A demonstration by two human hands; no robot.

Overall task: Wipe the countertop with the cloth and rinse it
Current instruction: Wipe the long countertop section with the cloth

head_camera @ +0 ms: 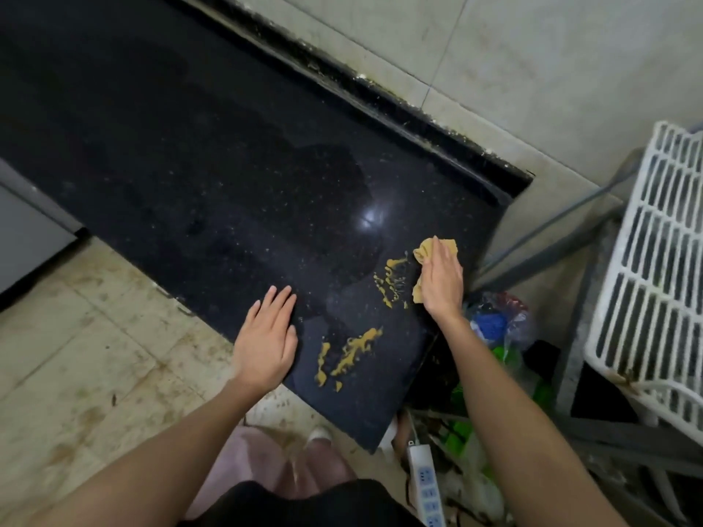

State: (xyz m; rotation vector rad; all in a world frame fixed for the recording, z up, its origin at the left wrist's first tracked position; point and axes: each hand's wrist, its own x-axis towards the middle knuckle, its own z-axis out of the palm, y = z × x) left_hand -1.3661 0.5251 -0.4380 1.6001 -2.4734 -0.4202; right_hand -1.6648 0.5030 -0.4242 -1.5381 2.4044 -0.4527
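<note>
**Q:** Where does the wipe stand?

**Me:** My right hand point(441, 277) presses the crumpled tan cloth point(426, 252) flat onto the glossy black speckled stone countertop point(213, 176), close to its right edge. The fingers lie straight and side by side on top of the cloth, pinching nothing. My left hand point(266, 336) rests palm-down at the counter's front edge, fingers straight and slightly spread, bracing me.

**Q:** And the mess?

**Me:** One streak of yellow-orange paste point(392, 279) sits just beside the cloth, already smeared thin. A second, thicker yellow-orange smear point(350, 355) lies near the front right corner, untouched as far as I can judge.

**Q:** What could go wrong?

**Me:** The cloth is small and bunched, so I expect it to load up fast and drag paste across clean stone instead of lifting it. Both streaks lie near the counter's edges; a stroke outward would likely push paste over the right edge onto the heap of coloured plastic bags point(498, 325), or off the corner toward the white power strip point(426, 484) on the floor. A wet cloth dripping there worries me most. My left palm is near the thicker smear and could slide into it.
</note>
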